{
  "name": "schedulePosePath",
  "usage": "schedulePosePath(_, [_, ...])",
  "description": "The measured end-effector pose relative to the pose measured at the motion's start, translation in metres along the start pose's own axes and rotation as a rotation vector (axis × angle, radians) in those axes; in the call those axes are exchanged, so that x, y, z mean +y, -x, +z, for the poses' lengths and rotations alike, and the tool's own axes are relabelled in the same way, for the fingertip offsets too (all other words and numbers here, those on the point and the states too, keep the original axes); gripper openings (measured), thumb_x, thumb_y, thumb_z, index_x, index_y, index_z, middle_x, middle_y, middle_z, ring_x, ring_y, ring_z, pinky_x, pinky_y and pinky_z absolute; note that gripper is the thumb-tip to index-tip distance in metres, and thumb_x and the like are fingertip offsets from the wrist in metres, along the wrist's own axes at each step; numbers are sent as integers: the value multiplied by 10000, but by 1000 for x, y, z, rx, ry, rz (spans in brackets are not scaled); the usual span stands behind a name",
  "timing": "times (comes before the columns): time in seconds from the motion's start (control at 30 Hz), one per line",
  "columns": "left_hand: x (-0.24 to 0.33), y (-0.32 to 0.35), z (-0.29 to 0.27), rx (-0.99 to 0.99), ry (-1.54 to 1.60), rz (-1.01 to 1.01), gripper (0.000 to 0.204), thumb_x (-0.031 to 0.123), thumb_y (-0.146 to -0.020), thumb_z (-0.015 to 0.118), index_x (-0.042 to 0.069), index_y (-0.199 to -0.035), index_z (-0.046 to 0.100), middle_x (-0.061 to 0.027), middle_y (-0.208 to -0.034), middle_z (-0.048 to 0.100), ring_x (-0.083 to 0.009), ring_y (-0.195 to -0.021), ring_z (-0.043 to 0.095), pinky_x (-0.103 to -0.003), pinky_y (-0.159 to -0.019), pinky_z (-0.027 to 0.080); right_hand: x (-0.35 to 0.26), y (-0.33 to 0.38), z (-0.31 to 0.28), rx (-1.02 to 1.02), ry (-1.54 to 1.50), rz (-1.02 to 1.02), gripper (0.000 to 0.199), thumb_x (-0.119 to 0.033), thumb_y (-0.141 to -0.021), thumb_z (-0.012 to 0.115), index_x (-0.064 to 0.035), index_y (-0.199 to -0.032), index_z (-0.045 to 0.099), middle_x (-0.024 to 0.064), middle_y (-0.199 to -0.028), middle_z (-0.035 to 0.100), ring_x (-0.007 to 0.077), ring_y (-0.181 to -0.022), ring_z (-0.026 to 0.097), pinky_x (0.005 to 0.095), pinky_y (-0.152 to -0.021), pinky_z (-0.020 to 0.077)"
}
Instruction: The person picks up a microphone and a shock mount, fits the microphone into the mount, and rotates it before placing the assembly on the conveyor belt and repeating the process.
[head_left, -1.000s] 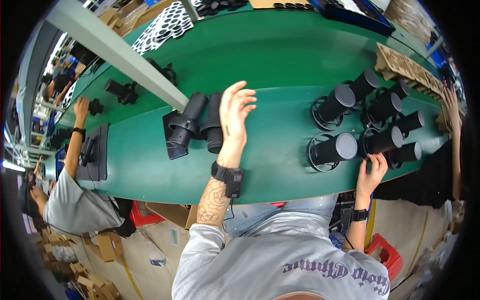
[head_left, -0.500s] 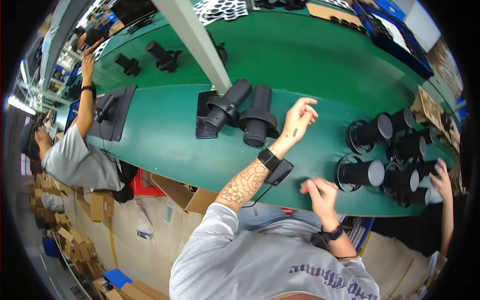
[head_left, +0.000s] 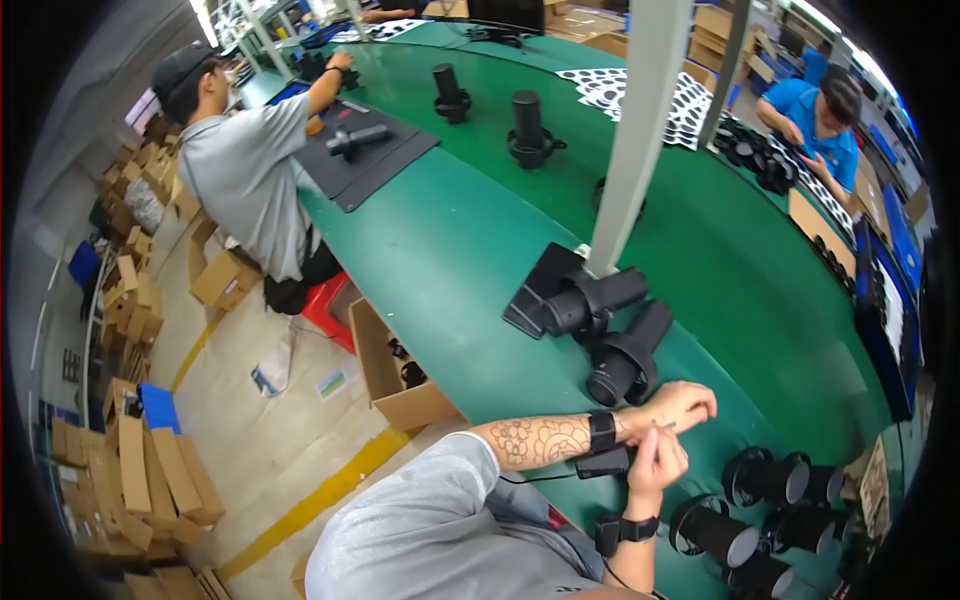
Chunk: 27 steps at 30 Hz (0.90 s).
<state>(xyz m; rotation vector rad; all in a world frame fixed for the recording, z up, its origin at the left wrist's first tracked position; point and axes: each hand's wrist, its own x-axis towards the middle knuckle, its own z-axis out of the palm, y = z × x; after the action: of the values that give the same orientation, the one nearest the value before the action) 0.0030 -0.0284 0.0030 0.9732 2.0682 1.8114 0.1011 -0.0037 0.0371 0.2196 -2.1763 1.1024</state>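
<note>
Green matting covers the long curved workbench (head_left: pixel 460 260) in my head view, the only view I have. My left hand (head_left: pixel 672 408) lies loosely curled on the bench, its fingers bent with nothing clearly gripped in them. My right hand (head_left: pixel 655 462) comes up against it, thumb and forefinger pinched together at the back of the left hand; whether they nip some very small thing there is too fine to tell.

Nearest my hands, just beyond the left knuckles, two black cylindrical housings (head_left: pixel 610 325) lie on their sides, touching each other, beside a flat black pad (head_left: pixel 535 290) at the foot of a grey post (head_left: pixel 640 130). By my right wrist, a cluster of similar black housings (head_left: pixel 760 515) sits near the bench edge.

I judge these to be hard moulded parts, rigid and light enough for one hand, smooth and round so apt to roll. The narrower barrel behind the flared end looks the surest place to take hold.

Farther along, a seated person in a grey shirt (head_left: pixel 245 170) works at a dark mat (head_left: pixel 375 155), and another in blue (head_left: pixel 815 110) works across the bench. An open cardboard box (head_left: pixel 395 375) stands on the floor below.
</note>
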Motion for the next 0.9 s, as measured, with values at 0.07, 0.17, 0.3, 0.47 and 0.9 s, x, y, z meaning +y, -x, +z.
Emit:
schedulePosePath(0.07, [5,-6,3,-25,89,-10,132,66,-797,526,44,-856,642,-83,-796,665,-230,-743,656,-348,-638,513,-1,-4,-11,46,-76,-8,178,-4,-859,500,40,-710,587,124,-667,607,268,-638,594,355,-664,480])
schedulePosePath(0.17, [-5,-9,2,12,145,61,125,83,-789,539,40,-851,638,-84,-803,660,-211,-704,641,-343,-604,500,17,-8,-18,112,106,27,163,-66,-902,486,51,-972,577,172,-1043,590,296,-987,559,396,-872,435])
schedulePosePath(0.3, [-2,-5,6,-48,-2,13,125,152,-768,583,28,-780,575,-134,-682,582,-328,-611,564,-393,-553,451,30,-12,-16,173,218,271,378,-145,-939,495,3,-1286,482,159,-1356,454,294,-1273,415,409,-1063,311])
schedulePosePath(0.47, [3,3,1,-32,-91,126,178,136,-730,590,-4,-678,493,-140,-601,527,-307,-534,526,-387,-495,409,34,-8,-9,10,309,319,441,-253,-958,460,-15,-1330,444,163,-1408,397,314,-1317,346,432,-1081,255])
schedulePosePath(0.9, [1,5,0,10,-108,180,222,144,-683,606,-3,-613,456,-142,-522,465,-305,-474,483,-385,-451,371,32,-12,-14,-50,261,358,455,-271,-952,479,-18,-1329,441,161,-1395,404,317,-1293,369,434,-1078,263])
